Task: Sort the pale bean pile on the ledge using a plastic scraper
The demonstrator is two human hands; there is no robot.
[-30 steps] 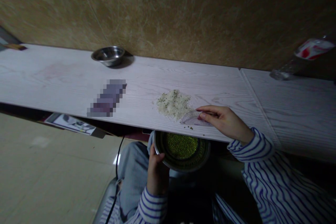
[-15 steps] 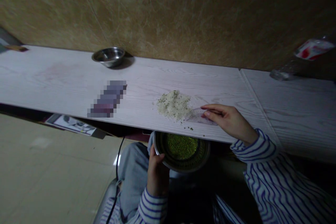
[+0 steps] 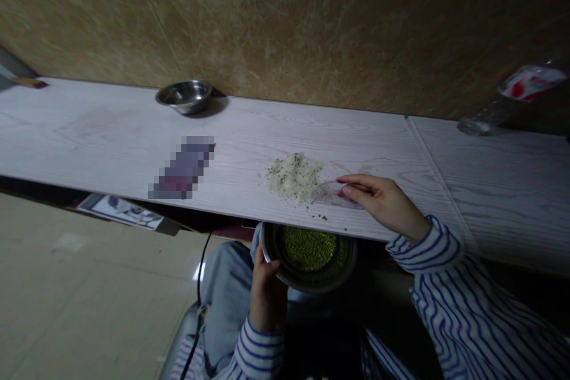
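Note:
On the pale wood-grain counter lies a heap of white rice (image 3: 294, 178) with green mung beans scattered through it. My right hand (image 3: 374, 196) pinches a thin clear plastic piece with a curved edge, like a protractor (image 3: 328, 192), held low at the heap's right side. A few loose beans (image 3: 321, 217) sit just in front of the heap. Below the counter's front edge, my left hand (image 3: 267, 291) grips the left rim of a metal bowl (image 3: 345, 276). Green mung beans (image 3: 309, 247) cover the bottom of that bowl.
A second steel bowl (image 3: 184, 97) stands by the wall. A blurred-out flat object (image 3: 182, 169) lies left of the heap. At the far right a clear bottle (image 3: 512, 98) leans near the wall. An open drawer (image 3: 124, 211) juts out under the counter, beside a black cable (image 3: 200, 273).
My right hand and the clear plastic piece have shifted slightly left, toward the rice heap. My left hand and the bowl of beans have stayed in place.

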